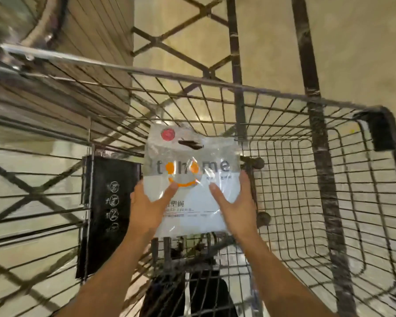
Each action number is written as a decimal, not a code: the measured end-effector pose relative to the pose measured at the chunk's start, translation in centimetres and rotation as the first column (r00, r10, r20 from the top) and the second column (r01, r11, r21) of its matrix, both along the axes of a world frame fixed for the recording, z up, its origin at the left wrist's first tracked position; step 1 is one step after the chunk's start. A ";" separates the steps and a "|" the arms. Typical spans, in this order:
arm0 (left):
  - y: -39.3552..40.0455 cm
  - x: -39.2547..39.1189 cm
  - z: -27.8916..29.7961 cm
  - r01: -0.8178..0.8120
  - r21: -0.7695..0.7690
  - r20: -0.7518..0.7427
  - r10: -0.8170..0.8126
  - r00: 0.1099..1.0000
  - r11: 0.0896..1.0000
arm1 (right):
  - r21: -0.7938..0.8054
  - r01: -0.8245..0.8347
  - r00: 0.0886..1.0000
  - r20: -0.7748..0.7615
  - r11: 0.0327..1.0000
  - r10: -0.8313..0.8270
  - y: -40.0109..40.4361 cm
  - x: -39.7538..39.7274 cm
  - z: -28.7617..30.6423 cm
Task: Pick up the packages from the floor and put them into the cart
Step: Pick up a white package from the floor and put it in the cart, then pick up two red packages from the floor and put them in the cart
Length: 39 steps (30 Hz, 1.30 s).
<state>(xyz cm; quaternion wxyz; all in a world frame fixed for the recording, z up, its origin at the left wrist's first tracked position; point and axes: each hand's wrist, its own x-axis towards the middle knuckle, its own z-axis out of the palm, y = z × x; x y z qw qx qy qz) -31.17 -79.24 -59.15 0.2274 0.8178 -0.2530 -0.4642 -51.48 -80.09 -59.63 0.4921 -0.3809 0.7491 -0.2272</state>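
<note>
A flat clear-and-white plastic package (190,179) with grey lettering, orange dots and a red sticker hangs over the wire shopping cart (284,106). My left hand (150,207) grips its lower left edge, thumb lying across the front. On the lower right edge, my right hand (236,207) holds it the same way, thumb on the front and fingers behind. The package is upright, inside the cart's rim and above the basket floor.
A black plastic flap (108,213) with white pictograms stands at the left of the package. The cart's black corner bumper (384,129) is at the right. Below lies a beige floor (352,42) with dark metal frames. My dark trousers (188,294) show through the wires.
</note>
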 end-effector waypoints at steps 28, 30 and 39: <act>-4.6 6.0 17.2 0.705 0.032 0.772 -0.465 0.433 0.709 | -0.095 -0.680 0.640 -0.560 0.727 0.526 -7.4 3.3 14.1; -3.8 8.3 22.7 0.694 0.065 0.841 -0.414 0.348 0.717 | -0.162 -0.762 0.560 -0.653 0.627 0.511 -8.2 4.1 19.3; 9.9 19.2 45.2 0.345 -0.018 0.975 -0.060 0.213 0.938 | -0.340 -0.912 0.409 -0.792 0.228 0.454 -10.1 15.2 39.4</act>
